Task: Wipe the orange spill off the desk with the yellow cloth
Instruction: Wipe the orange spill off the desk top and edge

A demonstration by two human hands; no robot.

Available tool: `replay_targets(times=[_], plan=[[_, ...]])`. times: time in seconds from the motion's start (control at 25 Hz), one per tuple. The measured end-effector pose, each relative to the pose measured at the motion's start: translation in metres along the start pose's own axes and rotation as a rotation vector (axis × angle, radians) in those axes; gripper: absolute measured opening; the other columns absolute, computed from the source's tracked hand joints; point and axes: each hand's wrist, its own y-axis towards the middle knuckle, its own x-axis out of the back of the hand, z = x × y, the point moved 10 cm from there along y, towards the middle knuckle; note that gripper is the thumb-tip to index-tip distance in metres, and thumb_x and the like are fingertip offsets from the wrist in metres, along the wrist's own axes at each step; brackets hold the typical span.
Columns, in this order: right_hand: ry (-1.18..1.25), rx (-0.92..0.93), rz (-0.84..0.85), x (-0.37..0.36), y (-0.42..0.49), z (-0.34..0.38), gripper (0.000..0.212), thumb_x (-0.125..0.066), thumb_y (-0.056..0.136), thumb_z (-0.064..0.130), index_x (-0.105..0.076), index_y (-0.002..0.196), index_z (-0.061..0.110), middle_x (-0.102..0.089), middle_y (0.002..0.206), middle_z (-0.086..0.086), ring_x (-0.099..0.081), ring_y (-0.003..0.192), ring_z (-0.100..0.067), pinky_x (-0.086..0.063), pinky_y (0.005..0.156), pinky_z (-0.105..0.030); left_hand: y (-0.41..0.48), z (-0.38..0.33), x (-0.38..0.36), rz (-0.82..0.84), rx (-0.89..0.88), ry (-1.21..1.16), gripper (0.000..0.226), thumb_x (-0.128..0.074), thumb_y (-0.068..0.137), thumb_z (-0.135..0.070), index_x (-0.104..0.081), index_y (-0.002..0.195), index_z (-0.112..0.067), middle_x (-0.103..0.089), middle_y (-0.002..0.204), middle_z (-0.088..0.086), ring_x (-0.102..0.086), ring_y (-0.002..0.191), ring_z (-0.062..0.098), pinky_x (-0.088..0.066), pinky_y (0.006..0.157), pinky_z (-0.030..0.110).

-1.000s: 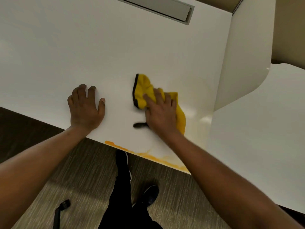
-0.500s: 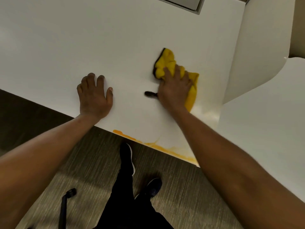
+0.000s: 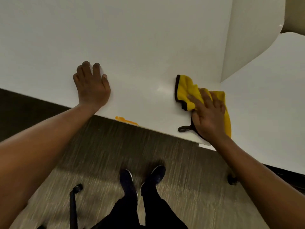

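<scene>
A yellow cloth (image 3: 185,91) with a dark hem and a small dark loop lies on the white desk (image 3: 132,47), close to its front edge at the right. My right hand (image 3: 208,115) presses flat on the cloth, fingers spread over it. A short orange streak of spill (image 3: 126,120) remains along the desk's front edge, left of the cloth and apart from it. My left hand (image 3: 92,86) rests palm-down on the bare desk, left of the streak, holding nothing.
A white divider panel (image 3: 247,38) stands upright at the right, with a second white desk surface (image 3: 272,104) beyond it. Below the edge is grey wood-grain floor with my dark shoes (image 3: 142,180), a black chair leg (image 3: 74,200) and a caster (image 3: 231,179).
My right hand has dragged the cloth back toward the front edge and rightward. The orange streak is shorter now; its right part is gone. The left hand stayed planted.
</scene>
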Motion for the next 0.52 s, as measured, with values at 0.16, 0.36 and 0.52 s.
replay_targets(times=[0.16,0.36,0.52], plan=[[0.054,-0.48,-0.088,-0.01,0.005,0.031,0.053,-0.045,0.097,0.037,-0.042,0.15,0.034,-0.024,0.166,-0.007,-0.017,0.152,-0.04,-0.014,0.12,-0.06,-0.001,-0.002,-0.001,0.023,0.015,0.03,0.045,-0.035,0.097,-0.03,-0.041,0.133,-0.004,-0.04,0.144,0.027,-0.039,0.132,0.046,-0.032,0.106,0.054],[0.085,-0.31,-0.032,-0.051,0.039,0.205,0.055,-0.046,0.098,0.038,-0.038,0.152,0.03,-0.02,0.167,-0.011,-0.012,0.152,-0.046,-0.007,0.12,-0.063,0.004,0.008,-0.001,0.048,0.028,-0.047,0.045,-0.038,0.097,-0.03,-0.048,0.134,-0.006,-0.044,0.141,0.024,-0.042,0.129,0.044,-0.034,0.103,0.051],[0.042,-0.01,0.027,-0.056,0.031,0.244,0.051,-0.042,0.1,0.04,-0.04,0.151,0.035,-0.022,0.167,-0.007,-0.017,0.152,-0.041,-0.013,0.121,-0.058,0.004,0.019,0.003,0.059,-0.063,-0.12,0.048,-0.04,0.098,-0.028,-0.049,0.141,-0.01,-0.047,0.142,0.022,-0.043,0.13,0.043,-0.035,0.102,0.049]])
